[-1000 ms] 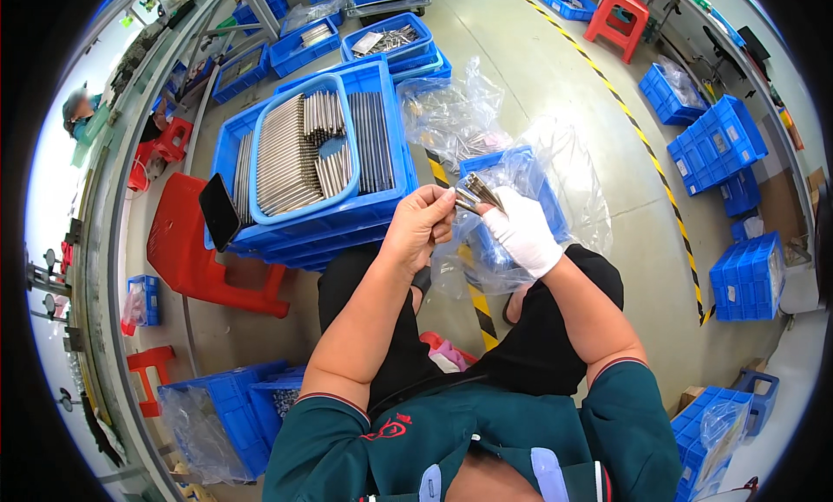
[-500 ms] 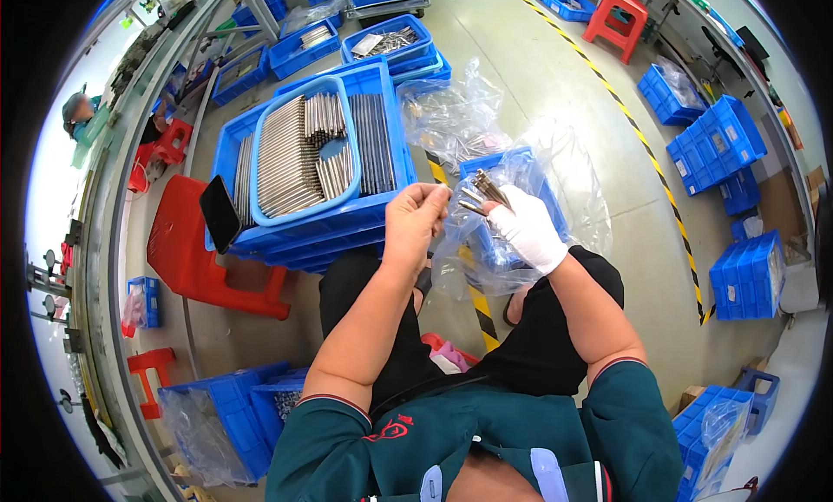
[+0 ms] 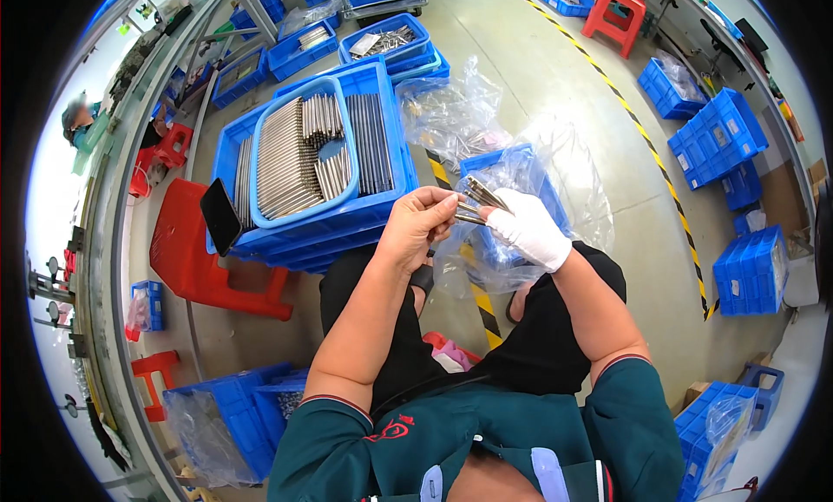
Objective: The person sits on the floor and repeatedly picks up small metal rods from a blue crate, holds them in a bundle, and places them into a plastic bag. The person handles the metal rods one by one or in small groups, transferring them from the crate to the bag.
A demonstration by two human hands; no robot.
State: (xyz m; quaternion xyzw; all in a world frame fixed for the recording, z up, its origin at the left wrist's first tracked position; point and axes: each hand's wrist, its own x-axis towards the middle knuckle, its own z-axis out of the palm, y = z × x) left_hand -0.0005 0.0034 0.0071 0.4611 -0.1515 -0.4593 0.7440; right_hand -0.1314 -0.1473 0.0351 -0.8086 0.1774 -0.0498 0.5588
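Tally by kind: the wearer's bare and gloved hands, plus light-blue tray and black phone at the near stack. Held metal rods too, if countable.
Bare left hand: 1
White-gloved right hand: 1
Light-blue tray: 1
Black phone: 1
Total: 4
Metal rods overlap; no reliable count, so left out.

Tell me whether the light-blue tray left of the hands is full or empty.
Mostly full, not packed: rows of metal rods cover most of the light-blue tray, with a gap toward its right side.

Single head-worn fisheye view, facing steeply down, fairly near the hands [image 3: 419, 223], floor [image 3: 642, 272] spreading wide around.
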